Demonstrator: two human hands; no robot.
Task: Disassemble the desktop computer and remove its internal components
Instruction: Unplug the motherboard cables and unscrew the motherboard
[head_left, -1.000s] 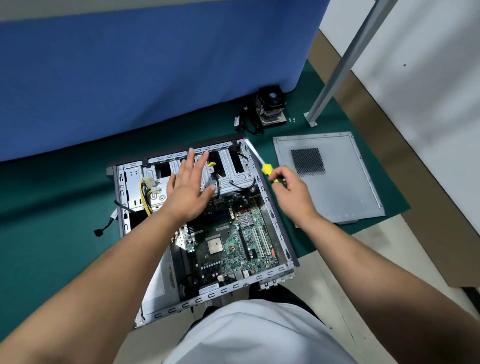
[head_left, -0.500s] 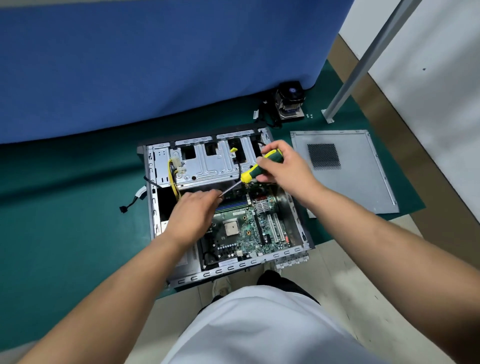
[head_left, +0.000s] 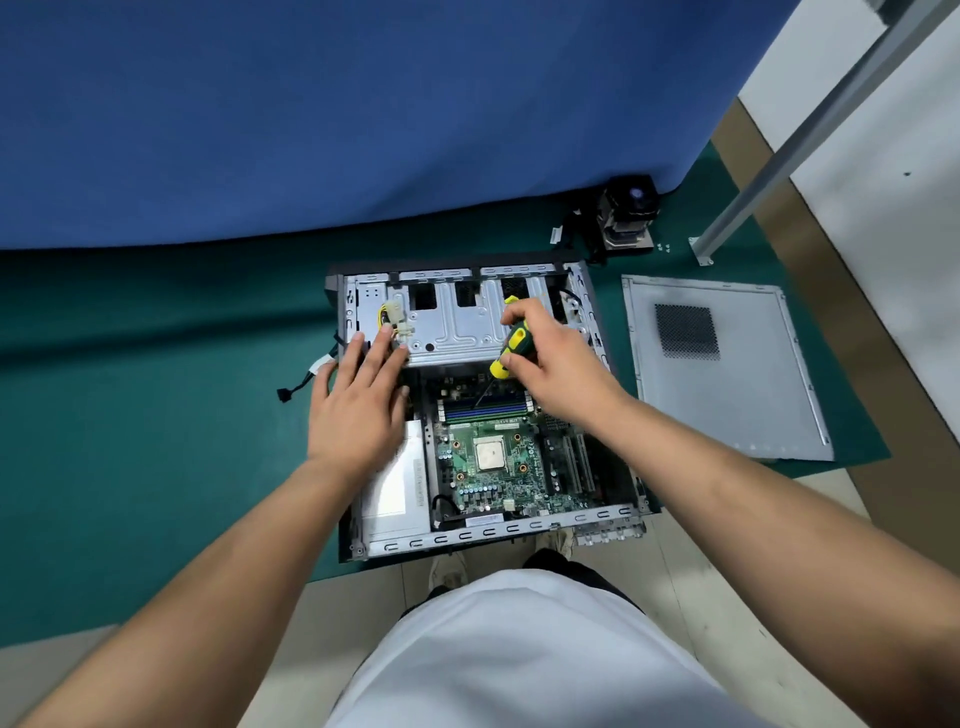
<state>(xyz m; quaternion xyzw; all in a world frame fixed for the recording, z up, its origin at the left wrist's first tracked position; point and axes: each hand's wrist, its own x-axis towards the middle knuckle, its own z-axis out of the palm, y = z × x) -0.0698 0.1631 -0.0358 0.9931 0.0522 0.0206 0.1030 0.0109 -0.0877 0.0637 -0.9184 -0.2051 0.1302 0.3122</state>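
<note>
An open desktop computer case (head_left: 457, 540) lies on its side on a green mat. Inside it are the green motherboard (head_left: 498, 467) with a bare CPU, a silver drive cage (head_left: 452, 322) at the far end and a power supply (head_left: 395, 499) on the left. My left hand (head_left: 358, 405) rests flat with straight fingers on the case's left side, near the yellow cable connector (head_left: 397, 319). My right hand (head_left: 556, 364) grips a yellow and green screwdriver (head_left: 511, 348), its shaft pointing down at the memory slots (head_left: 483, 410).
The removed side panel (head_left: 722, 364) lies on the mat to the right. A CPU cooler with fan (head_left: 626, 215) sits at the far side beside small screws (head_left: 663, 247). A blue partition (head_left: 363, 114) stands behind, and a metal post (head_left: 769, 171) on the right.
My left hand moved from the motherboard's edge to the case's left side and flattened. My right hand turned the screwdriver from slanting left to pointing steeply down.
</note>
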